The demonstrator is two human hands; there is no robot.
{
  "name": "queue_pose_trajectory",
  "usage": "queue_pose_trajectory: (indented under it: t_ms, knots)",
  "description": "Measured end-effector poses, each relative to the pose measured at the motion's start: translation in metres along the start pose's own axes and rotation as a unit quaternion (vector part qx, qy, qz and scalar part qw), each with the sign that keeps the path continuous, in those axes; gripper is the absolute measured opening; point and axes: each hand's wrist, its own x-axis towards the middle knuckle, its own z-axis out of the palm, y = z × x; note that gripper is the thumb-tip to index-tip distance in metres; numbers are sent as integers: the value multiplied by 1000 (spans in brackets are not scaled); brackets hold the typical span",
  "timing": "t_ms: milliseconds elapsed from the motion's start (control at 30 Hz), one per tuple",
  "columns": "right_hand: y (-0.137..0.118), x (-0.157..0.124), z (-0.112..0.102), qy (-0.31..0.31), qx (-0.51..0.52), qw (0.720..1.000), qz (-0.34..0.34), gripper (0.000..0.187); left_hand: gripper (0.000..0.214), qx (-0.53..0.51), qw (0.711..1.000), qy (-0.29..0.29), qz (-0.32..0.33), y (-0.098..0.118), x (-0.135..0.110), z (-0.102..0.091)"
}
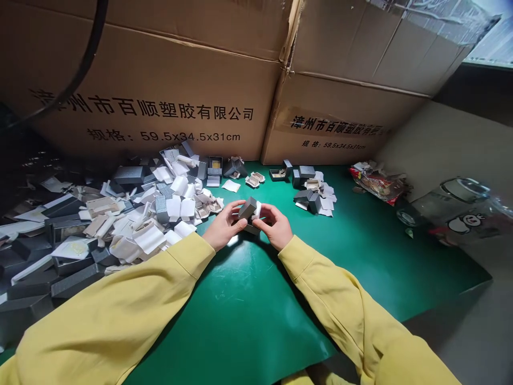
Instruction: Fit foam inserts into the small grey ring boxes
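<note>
A small dark grey hinged box [248, 207] is held between my two hands over the green table, its lid tilted up. My left hand [223, 227] is closed on the left side of the box, thumb at the front. My right hand [276, 225] is closed at its right side, its fingertips against a white piece [257, 207] at the box opening. The inside of the box is mostly hidden by my fingers. Just behind my hands lies a loose folded beige insert [255, 179].
To the left spreads a heap of grey boxes and white paper inserts [148, 235]. A smaller group of boxes [308, 200] is at the right rear. Large cardboard cartons [180, 80] wall off the back. A red snack packet [379, 184] and a clear bottle [449, 200] are at far right.
</note>
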Motion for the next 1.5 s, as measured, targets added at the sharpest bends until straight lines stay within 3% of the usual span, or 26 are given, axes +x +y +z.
queue_pose_trajectory:
  t_ms: [367,533,733,900,1100,1500]
  knots:
    - [0,1,-9,-67,-115,991,-31,40,56,3,1000,-6,10,-6,2,-4]
    - [-3,2,-14,-56,-146,987,-31,44,56,-9,1000,-8,6,-8,3,-5]
    - [-8,1,-16,-85,-247,956,-133,16,58,-2,1000,-28,9,-10,5,-7]
    - [-9,4,-20,-141,-283,923,-221,17,59,-7,999,-33,-7,-7,4,-6]
    - [-8,6,-22,-176,-305,904,-241,24,57,-12,999,-42,-18,-5,2,-4]
    - [-5,3,-20,-129,-354,880,-289,20,57,-17,999,-31,-32,-2,2,-3]
